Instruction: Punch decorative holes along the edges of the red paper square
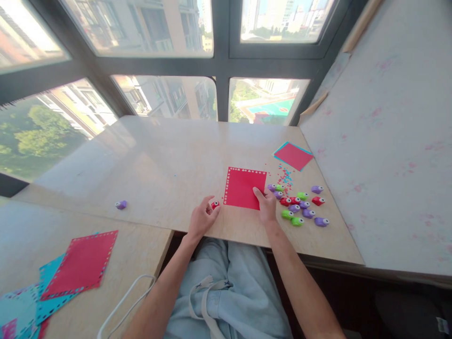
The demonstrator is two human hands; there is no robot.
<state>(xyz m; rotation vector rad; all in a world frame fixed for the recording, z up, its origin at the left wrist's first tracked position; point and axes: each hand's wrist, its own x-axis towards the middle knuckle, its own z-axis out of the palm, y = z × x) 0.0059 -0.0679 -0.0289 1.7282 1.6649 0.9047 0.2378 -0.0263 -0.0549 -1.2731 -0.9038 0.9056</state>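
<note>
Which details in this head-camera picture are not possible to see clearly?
- Small red punch: head view, partly covered by the left hand; its grip on it is unclear.
- Red paper: the right hand hides its lower right corner.
- Shapes cut along its border: too small.
- Paper pile: cut off by the left and bottom edges.
- Confetti: too small to tell shapes.

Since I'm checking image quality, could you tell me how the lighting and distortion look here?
Head view: daylight from the windows leaves pale glare on the tabletop; wide-angle bending curves the window frames; the red paper and both hands stay sharp.
</note>
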